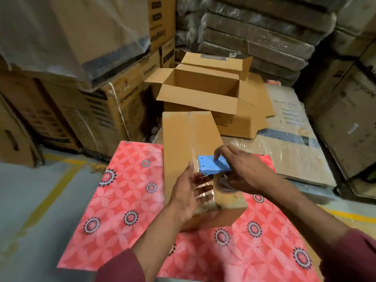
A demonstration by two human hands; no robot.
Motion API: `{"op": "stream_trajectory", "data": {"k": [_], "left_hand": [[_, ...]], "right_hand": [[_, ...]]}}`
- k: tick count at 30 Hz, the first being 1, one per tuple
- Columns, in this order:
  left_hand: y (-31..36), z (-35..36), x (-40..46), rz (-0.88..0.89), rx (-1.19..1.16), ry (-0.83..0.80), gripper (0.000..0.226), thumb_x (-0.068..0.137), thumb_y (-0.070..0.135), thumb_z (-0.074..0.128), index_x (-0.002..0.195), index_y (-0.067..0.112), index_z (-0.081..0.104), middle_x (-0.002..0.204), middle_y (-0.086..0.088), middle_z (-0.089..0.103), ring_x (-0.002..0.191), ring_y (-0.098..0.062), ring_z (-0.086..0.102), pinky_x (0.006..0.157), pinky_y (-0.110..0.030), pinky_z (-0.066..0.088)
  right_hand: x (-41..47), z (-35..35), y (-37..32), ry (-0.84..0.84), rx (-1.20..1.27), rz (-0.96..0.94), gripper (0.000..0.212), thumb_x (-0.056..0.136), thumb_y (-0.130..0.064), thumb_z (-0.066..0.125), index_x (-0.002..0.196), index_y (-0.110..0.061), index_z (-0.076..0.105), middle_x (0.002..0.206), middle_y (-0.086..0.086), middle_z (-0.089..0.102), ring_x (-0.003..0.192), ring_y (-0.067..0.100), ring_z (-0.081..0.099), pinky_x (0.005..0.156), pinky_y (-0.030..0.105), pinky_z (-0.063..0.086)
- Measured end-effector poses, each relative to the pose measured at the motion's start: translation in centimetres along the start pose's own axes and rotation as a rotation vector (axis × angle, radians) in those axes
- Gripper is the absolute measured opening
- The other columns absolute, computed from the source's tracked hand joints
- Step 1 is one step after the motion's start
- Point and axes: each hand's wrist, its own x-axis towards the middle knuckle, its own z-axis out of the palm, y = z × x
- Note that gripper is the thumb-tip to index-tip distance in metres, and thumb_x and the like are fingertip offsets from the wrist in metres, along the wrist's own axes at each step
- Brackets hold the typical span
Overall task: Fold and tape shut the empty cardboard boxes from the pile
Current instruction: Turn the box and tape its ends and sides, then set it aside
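As right hand point(247, 173) grips tape gun point(213, 165) at frame centre, left hand point(193, 192), fingers spread, steadies box point(189, 137); we fear tape wrinkles if box slips.

Head-worn view, steeply downward, close

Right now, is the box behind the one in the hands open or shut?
Open. The box behind has its top flaps spread outward, and its bare inside walls show. No tape shows on its top.
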Motion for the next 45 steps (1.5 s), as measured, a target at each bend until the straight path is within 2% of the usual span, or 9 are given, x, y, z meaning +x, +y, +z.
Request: {"op": "stream_trajectory", "data": {"k": [6, 13, 16, 19, 23, 25, 30, 35, 45], "left_hand": [[1.0, -4.8, -1.2, -0.028, -0.173, 0.067, 0.043, 0.095, 0.048, 0.067, 0.116, 0.011, 0.07, 0.091, -0.009, 0.071, 0.079, -0.026, 0.069, 0.07, -0.038, 0.057], [0.4, -6.8, -2.0, -0.02, -0.274, 0.15, 0.029, 0.102, 0.029, 0.065, 0.119, 0.007, 0.069, 0.085, -0.011, 0.073, 0.071, -0.021, 0.07, 0.061, -0.032, 0.063], [0.4, -6.6, -2.5, 0.006, -0.179, 0.191, 0.013, 0.102, 0.012, 0.059, 0.102, 0.006, 0.071, 0.08, -0.01, 0.073, 0.068, -0.02, 0.069, 0.06, -0.032, 0.063], [0.1, -6.8, -2.5, 0.115, 0.046, 0.323, 0.021, 0.104, 0.005, 0.054, 0.094, 0.009, 0.071, 0.077, -0.009, 0.075, 0.06, -0.021, 0.07, 0.055, -0.031, 0.059], [-1.0, -8.1, -2.4, 0.212, 0.26, 0.466, 0.02, 0.105, 0.003, 0.051, 0.101, -0.001, 0.071, 0.077, -0.016, 0.076, 0.054, -0.024, 0.072, 0.045, -0.03, 0.056], [-1.8, -8.2, -2.6, 0.185, 0.262, 0.472, 0.019, 0.105, 0.002, 0.053, 0.094, -0.001, 0.068, 0.076, -0.018, 0.075, 0.052, -0.023, 0.071, 0.043, -0.028, 0.055], [-3.4, -11.2, -3.7, 0.132, 0.182, 0.542, 0.017, 0.103, 0.002, 0.061, 0.086, 0.0, 0.063, 0.07, -0.015, 0.071, 0.049, -0.018, 0.068, 0.05, -0.029, 0.061], [-4.4, -14.2, -4.0, 0.095, 0.132, 0.535, 0.006, 0.101, -0.001, 0.061, 0.101, -0.005, 0.065, 0.066, -0.011, 0.071, 0.052, -0.017, 0.069, 0.062, -0.033, 0.063], [-6.3, -13.9, -2.0, 0.202, 0.098, 0.634, 0.013, 0.094, 0.007, 0.075, 0.084, 0.001, 0.069, 0.063, -0.007, 0.072, 0.043, -0.013, 0.054, 0.042, -0.024, 0.05]], "right_hand": [[2.4, 1.7, -4.2, -0.087, -0.117, -0.124, 0.071, 0.083, -0.053, 0.071, 0.141, -0.03, 0.038, 0.112, 0.002, 0.052, 0.084, 0.031, 0.062, 0.064, 0.04, 0.048], [3.5, 3.5, -5.3, -0.16, 0.001, -0.169, 0.079, 0.081, -0.063, 0.072, 0.144, -0.03, 0.038, 0.113, 0.0, 0.05, 0.089, 0.03, 0.063, 0.069, 0.04, 0.05], [3.6, 3.4, -5.6, -0.157, -0.009, -0.217, 0.079, 0.081, -0.067, 0.07, 0.143, -0.03, 0.04, 0.111, -0.001, 0.05, 0.088, 0.028, 0.061, 0.068, 0.039, 0.049], [3.5, 3.6, -5.7, -0.189, -0.004, -0.251, 0.073, 0.081, -0.066, 0.07, 0.139, -0.028, 0.047, 0.107, 0.001, 0.055, 0.086, 0.028, 0.06, 0.069, 0.041, 0.052], [2.8, 4.6, -5.2, -0.246, 0.1, -0.32, 0.043, 0.082, -0.061, 0.068, 0.104, -0.026, 0.056, 0.08, -0.002, 0.062, 0.069, 0.028, 0.058, 0.062, 0.043, 0.052], [2.4, 4.7, -4.9, -0.289, 0.151, -0.321, 0.04, 0.081, -0.06, 0.064, 0.104, -0.028, 0.057, 0.076, -0.004, 0.061, 0.066, 0.025, 0.055, 0.061, 0.041, 0.05], [1.0, 4.4, -3.1, -0.375, 0.187, -0.295, 0.048, 0.081, -0.06, 0.07, 0.119, -0.031, 0.064, 0.086, -0.007, 0.066, 0.072, 0.019, 0.057, 0.061, 0.027, 0.044], [-0.3, 4.8, -1.1, -0.414, 0.081, -0.214, 0.068, 0.077, -0.063, 0.073, 0.138, -0.038, 0.059, 0.11, -0.011, 0.073, 0.095, 0.018, 0.069, 0.076, 0.031, 0.052], [0.1, 4.8, -2.2, -0.466, -0.027, -0.15, 0.068, 0.078, -0.057, 0.076, 0.14, -0.037, 0.057, 0.113, -0.009, 0.073, 0.098, 0.022, 0.068, 0.079, 0.039, 0.056]]}}
